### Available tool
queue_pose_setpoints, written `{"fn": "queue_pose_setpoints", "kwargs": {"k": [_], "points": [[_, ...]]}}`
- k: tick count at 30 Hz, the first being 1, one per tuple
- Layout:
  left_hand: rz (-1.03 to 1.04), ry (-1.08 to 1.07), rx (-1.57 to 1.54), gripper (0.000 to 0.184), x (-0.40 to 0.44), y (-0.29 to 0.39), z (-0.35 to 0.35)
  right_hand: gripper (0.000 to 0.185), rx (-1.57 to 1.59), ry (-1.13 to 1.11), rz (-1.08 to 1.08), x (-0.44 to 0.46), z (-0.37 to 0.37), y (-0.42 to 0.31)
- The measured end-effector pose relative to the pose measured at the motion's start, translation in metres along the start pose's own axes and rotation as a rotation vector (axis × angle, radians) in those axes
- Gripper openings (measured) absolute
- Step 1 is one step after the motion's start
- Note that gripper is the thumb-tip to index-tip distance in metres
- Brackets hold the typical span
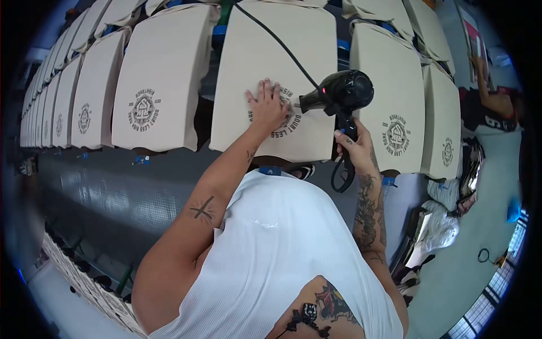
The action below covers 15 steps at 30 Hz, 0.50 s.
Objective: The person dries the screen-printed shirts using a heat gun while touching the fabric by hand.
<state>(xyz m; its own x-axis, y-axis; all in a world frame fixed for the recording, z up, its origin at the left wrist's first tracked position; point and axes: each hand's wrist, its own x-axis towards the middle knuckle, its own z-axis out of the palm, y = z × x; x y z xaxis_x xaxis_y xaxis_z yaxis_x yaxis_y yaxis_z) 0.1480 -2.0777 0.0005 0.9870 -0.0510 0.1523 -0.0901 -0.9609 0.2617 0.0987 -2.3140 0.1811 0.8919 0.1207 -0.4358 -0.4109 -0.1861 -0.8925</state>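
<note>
A black hair dryer [345, 93] is in my right hand [357, 144], its handle gripped by curled fingers. The nozzle points left at the print on a cream T-shirt [271, 51] stretched over a board. A small red light glows near the dryer's cord. My left hand [270, 107] lies on that shirt with fingers spread, covering much of the round dark print [291, 121]. The power cord [276, 39] runs up over the shirt from the dryer, and a loop [342, 182] hangs under the handle.
Rows of boards carry more cream shirts [161, 62] with the same print to the left, and another printed shirt [389, 79] on the right. Clear plastic bags [441, 229] lie on the floor at right. Another person [490, 104] stands at the far right.
</note>
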Motion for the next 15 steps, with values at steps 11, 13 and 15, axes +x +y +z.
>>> {"fn": "queue_pose_setpoints", "kwargs": {"k": [11,13,15], "points": [[-0.192,-0.174,0.117,0.073,0.009,0.031,-0.005,0.057,0.104,0.114,-0.081,-0.099,-0.151,0.054],[-0.179,-0.136,0.115,0.071,0.005,0.044,-0.008,0.053,0.045,0.167,-0.085,-0.117,-0.180,0.058],[-0.178,-0.086,0.104,0.069,-0.001,0.062,-0.005,0.050,0.072,0.202,-0.072,-0.130,-0.205,0.068]]}}
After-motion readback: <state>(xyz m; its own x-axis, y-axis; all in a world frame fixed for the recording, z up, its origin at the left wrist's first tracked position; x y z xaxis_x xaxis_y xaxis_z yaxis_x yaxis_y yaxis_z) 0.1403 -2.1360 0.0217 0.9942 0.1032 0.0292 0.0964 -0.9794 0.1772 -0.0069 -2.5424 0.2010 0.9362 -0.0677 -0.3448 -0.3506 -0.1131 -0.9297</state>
